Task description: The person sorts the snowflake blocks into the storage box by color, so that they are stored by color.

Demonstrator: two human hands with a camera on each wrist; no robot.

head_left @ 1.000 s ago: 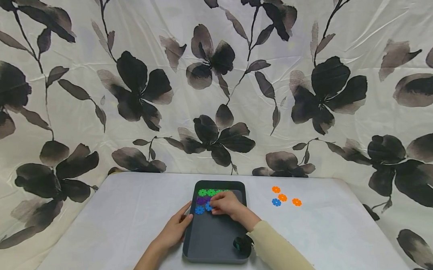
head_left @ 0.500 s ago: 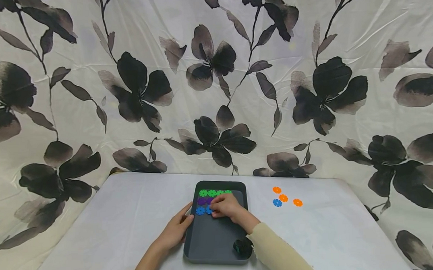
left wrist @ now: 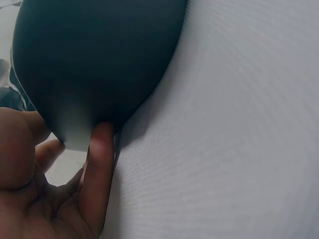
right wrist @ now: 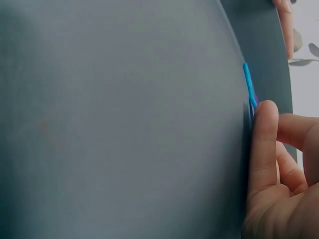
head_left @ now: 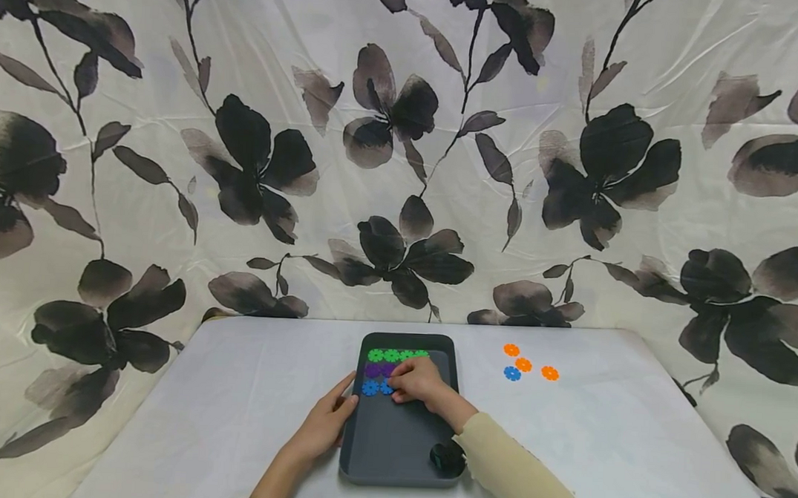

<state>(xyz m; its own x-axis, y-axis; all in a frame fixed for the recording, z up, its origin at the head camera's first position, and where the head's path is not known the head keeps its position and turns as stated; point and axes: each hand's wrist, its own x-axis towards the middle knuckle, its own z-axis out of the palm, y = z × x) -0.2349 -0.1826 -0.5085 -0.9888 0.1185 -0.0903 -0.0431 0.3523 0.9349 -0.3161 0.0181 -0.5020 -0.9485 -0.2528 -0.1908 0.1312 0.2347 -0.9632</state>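
We see 1 smooth grey tray (head_left: 397,442) w/ flower discs: 4 green discs (head_left: 391,356), 2+ purple discs (head_left: 373,370), 2 blue discs (head_left: 370,387).
L hand (head_left: 324,422) grips tray; R hand (head_left: 422,381) pinches 2nd blue; 3 orange discs (head_left: 523,365), 1 loose blue disc (head_left: 512,373) on woven cloth (head_left: 598,428).

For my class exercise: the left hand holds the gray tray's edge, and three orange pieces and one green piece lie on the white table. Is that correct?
Not quite: the head view shows a blue piece, not green, with the three orange pieces on the white table. The left hand does hold the gray tray by its edge.
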